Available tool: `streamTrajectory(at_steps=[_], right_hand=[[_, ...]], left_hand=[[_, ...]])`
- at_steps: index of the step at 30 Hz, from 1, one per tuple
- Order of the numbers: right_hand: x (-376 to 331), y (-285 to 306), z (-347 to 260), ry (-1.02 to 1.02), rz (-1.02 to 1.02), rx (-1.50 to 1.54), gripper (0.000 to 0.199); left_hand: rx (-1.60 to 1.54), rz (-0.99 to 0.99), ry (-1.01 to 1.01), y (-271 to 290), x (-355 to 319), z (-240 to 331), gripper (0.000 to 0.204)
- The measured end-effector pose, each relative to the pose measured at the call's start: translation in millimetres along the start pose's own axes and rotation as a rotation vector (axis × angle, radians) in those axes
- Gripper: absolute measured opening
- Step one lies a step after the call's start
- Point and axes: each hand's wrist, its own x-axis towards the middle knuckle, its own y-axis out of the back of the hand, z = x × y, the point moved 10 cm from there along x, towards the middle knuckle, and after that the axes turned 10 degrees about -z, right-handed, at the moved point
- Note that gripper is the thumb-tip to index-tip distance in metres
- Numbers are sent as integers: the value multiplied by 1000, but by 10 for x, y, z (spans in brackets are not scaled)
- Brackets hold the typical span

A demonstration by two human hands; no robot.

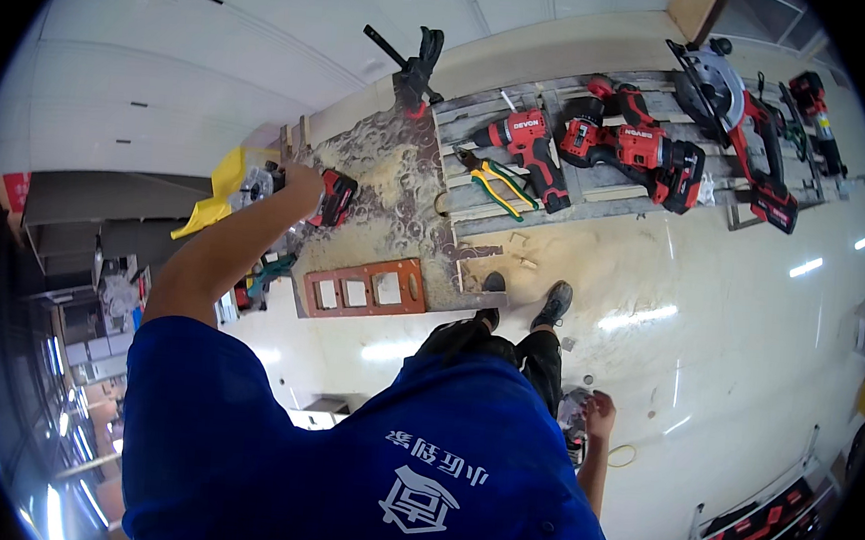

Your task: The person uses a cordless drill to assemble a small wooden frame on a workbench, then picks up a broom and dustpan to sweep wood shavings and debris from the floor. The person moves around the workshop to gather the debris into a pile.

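My left hand (302,187) reaches out to the left end of the workbench and is closed on a red and black power tool (332,199) with a round silver disc (253,188) at its front. The tool rests at the edge of a sawdust-covered board (398,192). My right hand (600,415) hangs by my side with the fingers curled, next to a small grey object (572,410); whether it holds that object is unclear. My shoes (553,304) stand at the bench's edge.
An orange panel (366,287) with rectangular cut-outs lies near my feet. On the bench lie a black clamp (416,68), yellow-green pliers (494,180), red drills (528,146) and a circular saw (739,116). An open red tool case (755,538) sits on the floor at lower right.
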Motion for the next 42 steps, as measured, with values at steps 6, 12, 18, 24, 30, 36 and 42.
streamTrajectory(at_steps=[6,12,18,24,30,36,42], right_hand=[[561,-60,-1559,170,-147,-497,29],[704,-1544,-3154,347,-394,-618,25],[622,-2969,-3679,534,-580,-727,25],[367,-3925,-3709,671,-611,-1098,31],[117,-4569,-3910,1003,-577,-1265,41],[941,-4061,-4212,1110,-392,-1468,44],[1305,-3939,-4339,837,-390,-1432,38]], left_hand=[[-193,397,-139,317,-430,-2,38],[-1349,840,-617,224,-2078,0,37],[-2152,670,32,-2715,-1498,1422,18],[-2364,-55,-150,-3913,-1051,4256,28],[-2571,-650,-150,-4535,-1093,5701,19],[-3360,-521,210,-4627,-1049,5559,15],[-3204,-375,234,-3863,-1481,5548,26]])
